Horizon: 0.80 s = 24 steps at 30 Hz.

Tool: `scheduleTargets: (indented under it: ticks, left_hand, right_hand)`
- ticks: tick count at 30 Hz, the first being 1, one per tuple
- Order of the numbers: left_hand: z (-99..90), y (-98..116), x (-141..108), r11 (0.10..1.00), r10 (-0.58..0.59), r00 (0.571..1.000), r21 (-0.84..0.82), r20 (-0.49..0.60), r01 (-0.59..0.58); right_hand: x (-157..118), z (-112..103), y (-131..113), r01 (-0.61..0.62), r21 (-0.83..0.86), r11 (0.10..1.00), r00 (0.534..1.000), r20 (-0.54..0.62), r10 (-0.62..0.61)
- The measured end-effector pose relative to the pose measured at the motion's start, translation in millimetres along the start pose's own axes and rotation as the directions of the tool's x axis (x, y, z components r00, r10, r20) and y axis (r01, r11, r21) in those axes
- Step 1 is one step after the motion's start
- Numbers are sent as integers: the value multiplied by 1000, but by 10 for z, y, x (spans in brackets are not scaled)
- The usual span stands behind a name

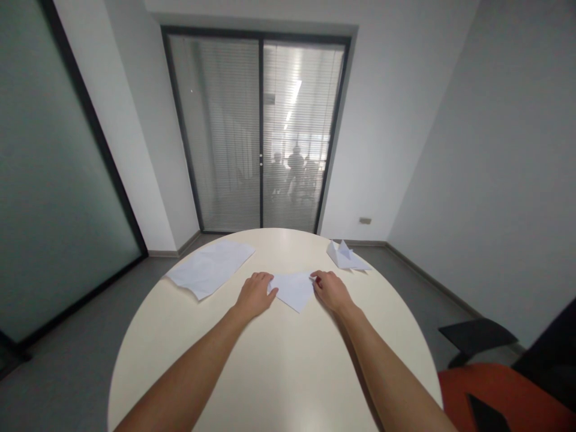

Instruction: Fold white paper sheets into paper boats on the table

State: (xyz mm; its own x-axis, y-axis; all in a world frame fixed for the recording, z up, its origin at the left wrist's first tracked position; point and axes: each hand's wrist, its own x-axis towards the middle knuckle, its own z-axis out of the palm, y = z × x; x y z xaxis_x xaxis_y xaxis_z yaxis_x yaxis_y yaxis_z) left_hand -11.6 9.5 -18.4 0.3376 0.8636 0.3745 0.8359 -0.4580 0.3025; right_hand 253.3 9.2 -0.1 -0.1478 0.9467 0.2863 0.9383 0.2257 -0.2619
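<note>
Paper (292, 290) lay midway between left hand (255, 295) and right hand (333, 291), long edge crosswise, tip on near side. Right pinched corner; left covered other end, grip unclear.

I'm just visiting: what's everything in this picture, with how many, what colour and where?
Round table: 1, cream, centre
Folded paper: 1, white, between the hands
Large sheet: 1, white, table's far left
Peaked paper shape: 1, white, table's far right
Chair: 1, red-orange and black, lower right
Glazed panes with blinds: 2, grey, dark-framed, far wall
Dim figures: count unclear, dark, behind right pane
Frosted panel: 1, greenish, left
Wall plate: 1, greyish, low, far wall
Walls: several, whitish, around
Floor: 1, grey, below
Left hand: 1, bare, folded paper's left
Right hand: 1, bare, its right
</note>
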Motion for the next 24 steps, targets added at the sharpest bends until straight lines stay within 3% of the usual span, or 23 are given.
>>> scheduleTargets:
  ticks: [3,8,14,24]
  left_hand:
    - [-40,-12,16,999,-38,999,-25,-2,38]
    - [-67,-73,42,996,-62,998,-60,25,63]
    - [-11,-187,43,999,-29,1000,-40,-1,29]
    - [26,-239,56,992,33,999,-123,-38,-37]
  right_hand:
    - [15,44,65,-51,81,995,999,16,50]
    - [36,147,181,39,85,996,999,-24,-37]
    - [31,177,220,55,80,995,998,33,-57]
    - [47,221,274,160,181,970,987,-15,-160]
